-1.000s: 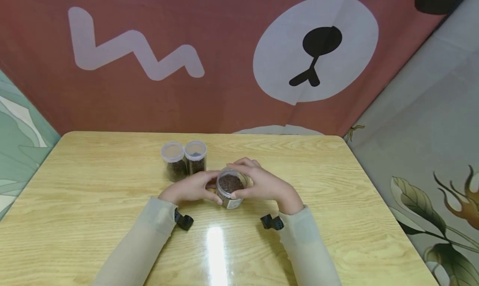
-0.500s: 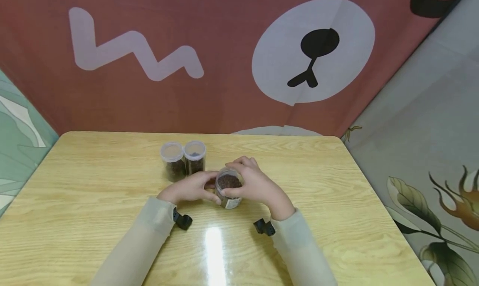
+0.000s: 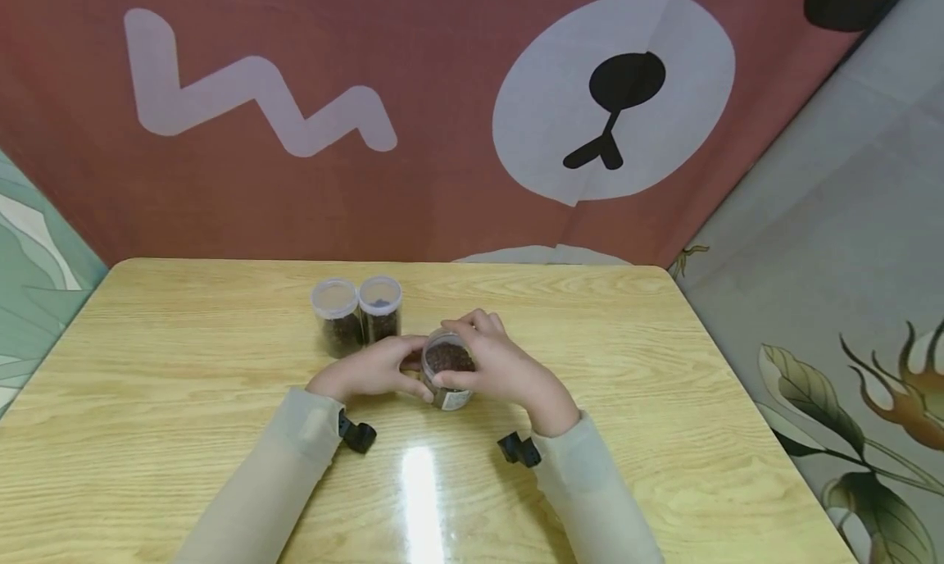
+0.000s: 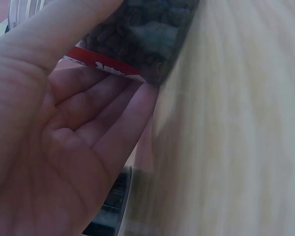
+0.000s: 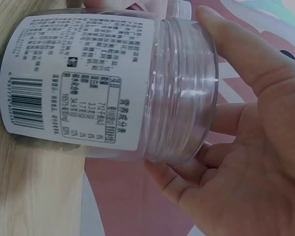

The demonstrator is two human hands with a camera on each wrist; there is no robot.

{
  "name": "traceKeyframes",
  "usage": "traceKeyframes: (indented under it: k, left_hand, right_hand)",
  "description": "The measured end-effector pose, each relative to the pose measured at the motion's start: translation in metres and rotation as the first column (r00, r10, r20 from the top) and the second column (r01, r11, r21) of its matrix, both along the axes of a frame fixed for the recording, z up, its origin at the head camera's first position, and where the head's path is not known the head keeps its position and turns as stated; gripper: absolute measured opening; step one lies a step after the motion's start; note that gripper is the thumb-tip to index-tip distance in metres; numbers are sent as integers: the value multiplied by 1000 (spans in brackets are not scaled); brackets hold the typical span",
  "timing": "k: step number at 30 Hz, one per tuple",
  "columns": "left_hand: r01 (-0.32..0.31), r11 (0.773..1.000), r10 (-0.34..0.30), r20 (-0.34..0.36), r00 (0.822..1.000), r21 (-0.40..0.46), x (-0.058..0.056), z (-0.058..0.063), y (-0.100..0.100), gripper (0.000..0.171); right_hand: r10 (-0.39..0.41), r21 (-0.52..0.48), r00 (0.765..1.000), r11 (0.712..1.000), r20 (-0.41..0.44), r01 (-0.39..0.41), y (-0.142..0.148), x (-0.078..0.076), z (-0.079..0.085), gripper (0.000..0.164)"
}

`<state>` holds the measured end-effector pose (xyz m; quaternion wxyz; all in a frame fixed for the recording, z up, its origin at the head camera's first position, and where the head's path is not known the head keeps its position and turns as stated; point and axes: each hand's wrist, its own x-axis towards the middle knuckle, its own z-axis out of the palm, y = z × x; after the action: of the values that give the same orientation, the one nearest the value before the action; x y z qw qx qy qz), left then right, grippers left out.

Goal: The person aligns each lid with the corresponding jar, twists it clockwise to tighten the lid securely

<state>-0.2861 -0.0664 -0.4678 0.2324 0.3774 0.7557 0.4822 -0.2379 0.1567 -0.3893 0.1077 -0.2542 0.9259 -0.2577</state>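
Observation:
A clear plastic jar (image 3: 447, 357) of dark brown pieces stands upright on the table, held between both hands. Its white printed label (image 5: 78, 83) with a barcode faces the right wrist camera. My left hand (image 3: 372, 370) grips the jar's body from the left; in the left wrist view the thumb crosses in front and the other fingers reach behind a red label strip (image 4: 105, 65). My right hand (image 3: 505, 371) holds the clear lid (image 5: 199, 88) from above and the right, thumb on one side and fingers curled on the other. The lid sits on the jar's threaded neck.
Two similar lidded jars stand side by side behind my left hand, a wider one (image 3: 339, 322) and a narrower one (image 3: 381, 311). The wooden table (image 3: 184, 326) ends at a red cloth backdrop (image 3: 442, 211). Black wrist cameras sit below both hands.
My right hand has turned around the lid, its thumb moving left across the front and its wrist shifting left. My left hand and the jar stay nearly in place.

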Motion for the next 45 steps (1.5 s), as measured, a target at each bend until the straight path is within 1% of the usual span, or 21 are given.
traceKeyframes:
  k: [7,14,20,23,26,29,33,37,41,45]
  left_hand:
    - [10,1000,-10,-1,1000,-2,-1,0,1,73]
    - [-2,1000,2,2,1000,-23,1,1,0,77]
    - [-1,1000,2,21,1000,-17,2,2,0,71]
    - [-6,1000,6,24,1000,-18,2,1,0,70]
    - [-12,1000,13,31,999,-20,1,1,-1,71]
    - [-13,1000,13,31,999,-18,0,-1,-1,72]
    - [-7,1000,7,-1,1000,-21,-2,-2,1,72]
    - [-8,1000,8,-28,1000,-29,-3,-2,1,72]
    - [-13,999,12,-29,999,-36,-3,-1,1,72]
    - [-13,999,12,-18,1000,-32,-1,0,1,74]
  right_hand:
    - [-33,0,999,999,2,33,-1,2,1,76]
    - [-91,16,996,996,14,91,-6,5,3,75]
    - [-165,48,986,985,3,164,-13,11,5,76]
    - [-180,57,984,982,-10,180,-15,12,4,77]
    - [-169,54,985,984,-18,170,-13,10,5,78]
    - [-129,44,991,991,-16,130,-7,6,6,78]
    - [-64,22,998,998,-9,64,2,2,9,76]
    - [-19,2,1000,1000,-6,19,9,1,12,74]
    - [-6,-7,1000,1000,0,6,10,1,14,75]
    - [-17,-9,1000,1000,19,17,9,2,15,76]
